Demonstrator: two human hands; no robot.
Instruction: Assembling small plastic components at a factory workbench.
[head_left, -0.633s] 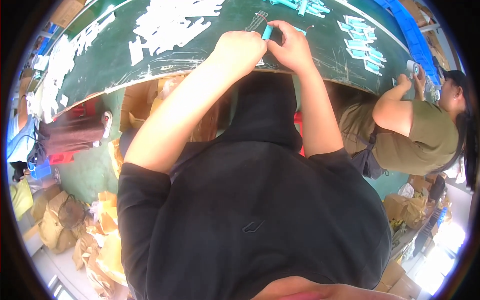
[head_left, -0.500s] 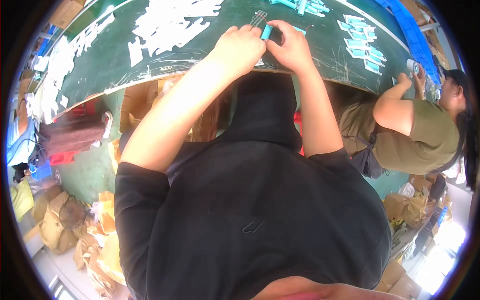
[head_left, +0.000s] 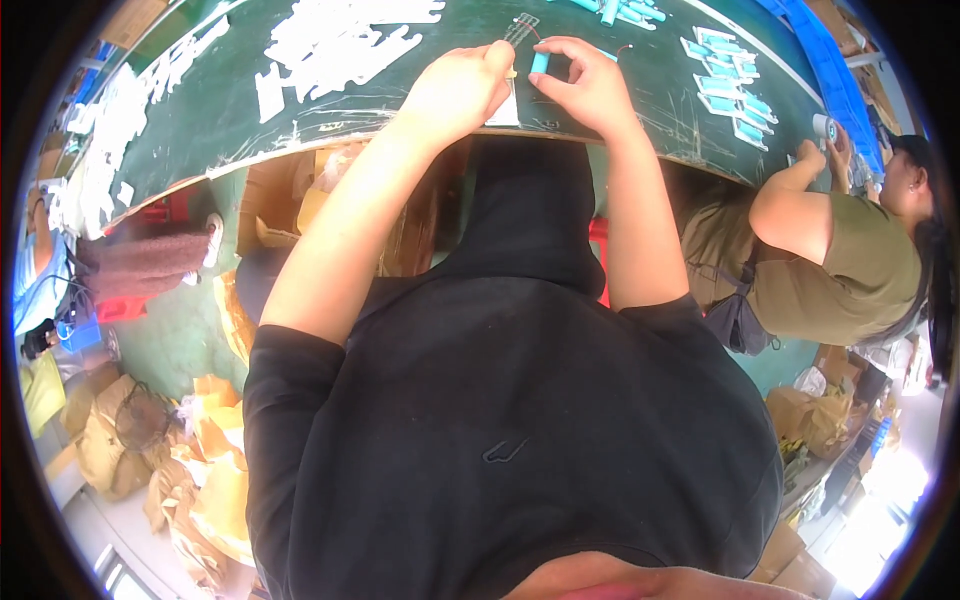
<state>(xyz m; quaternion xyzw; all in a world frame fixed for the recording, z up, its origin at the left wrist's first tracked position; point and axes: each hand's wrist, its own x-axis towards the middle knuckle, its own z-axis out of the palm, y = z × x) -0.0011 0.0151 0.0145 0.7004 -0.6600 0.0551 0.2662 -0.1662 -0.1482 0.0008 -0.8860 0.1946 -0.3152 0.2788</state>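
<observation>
Workshop, hand-assembly type: a long green-topped worktable bears heaped flat white parts and a batch of turquoise cylinders in white frames, a co-worker occupies its right end, and crumpled brown paper lies piled nearby.

Left hand near curled right hand

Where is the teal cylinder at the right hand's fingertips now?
In the head view, the teal cylinder is near the top, slightly right of centre, pinched in the right hand, over the green table, right of the left hand.
</observation>
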